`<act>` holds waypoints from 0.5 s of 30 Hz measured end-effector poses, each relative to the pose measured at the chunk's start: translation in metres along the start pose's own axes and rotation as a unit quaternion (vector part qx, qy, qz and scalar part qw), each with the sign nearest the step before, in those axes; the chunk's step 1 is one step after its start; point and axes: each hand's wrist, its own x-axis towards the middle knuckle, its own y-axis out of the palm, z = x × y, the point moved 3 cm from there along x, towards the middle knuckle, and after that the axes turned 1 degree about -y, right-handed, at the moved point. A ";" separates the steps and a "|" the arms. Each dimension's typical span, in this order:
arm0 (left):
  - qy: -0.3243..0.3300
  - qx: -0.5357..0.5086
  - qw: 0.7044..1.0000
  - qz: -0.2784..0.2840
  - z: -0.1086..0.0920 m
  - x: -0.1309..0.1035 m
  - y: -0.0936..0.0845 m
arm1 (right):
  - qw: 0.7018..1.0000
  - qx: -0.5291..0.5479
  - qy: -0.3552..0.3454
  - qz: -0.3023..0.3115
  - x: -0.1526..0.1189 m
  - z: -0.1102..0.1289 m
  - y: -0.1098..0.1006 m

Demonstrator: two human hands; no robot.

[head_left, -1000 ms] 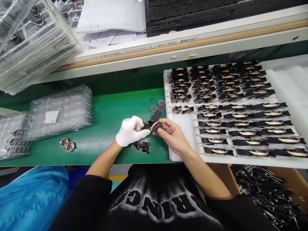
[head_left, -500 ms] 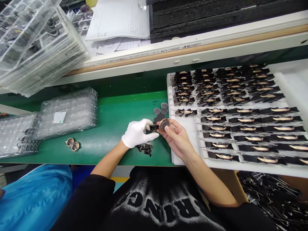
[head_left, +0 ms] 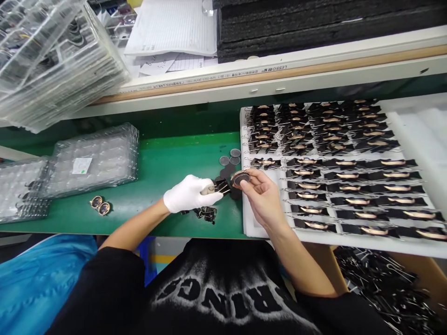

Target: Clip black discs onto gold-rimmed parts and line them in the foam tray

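My left hand [head_left: 190, 193], in a white glove, is closed on a black binder clip [head_left: 221, 186], pinching its wire handles. Bare, my right hand [head_left: 261, 193] grips a round copper-rimmed part [head_left: 240, 178] with a dark disc face, the thumb on its lower edge. A small gap seems to lie between clip and part. Beneath them on the green bench are dark discs [head_left: 227, 171] and several clear-looking discs [head_left: 235, 152]. More black binder clips [head_left: 206, 214] lie below my left hand.
At right, a white foam tray [head_left: 254, 223] bears rows of clipped copper-rimmed parts [head_left: 359, 201]. Two round gold-rimmed parts [head_left: 100, 205] lie at left near stacked clear plastic trays [head_left: 94, 158]. A box of binder clips [head_left: 380, 284] stands below right; a person's blue garment [head_left: 52, 284] shows lower left.
My left hand has drawn the binder clip left, away from the round part. My right hand still holds the part, now tilted flatter.
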 end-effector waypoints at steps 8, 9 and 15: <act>0.075 0.046 0.996 -0.009 -0.019 0.005 -0.008 | 1.000 -0.014 -0.010 -0.002 -0.005 -0.004 -0.007; 0.078 0.045 0.996 -0.011 -0.019 0.005 -0.007 | 1.000 -0.010 -0.009 -0.001 -0.005 -0.005 -0.008; 0.087 0.041 0.995 0.021 -0.022 0.007 -0.003 | 1.000 -0.010 -0.007 0.022 -0.007 -0.005 -0.010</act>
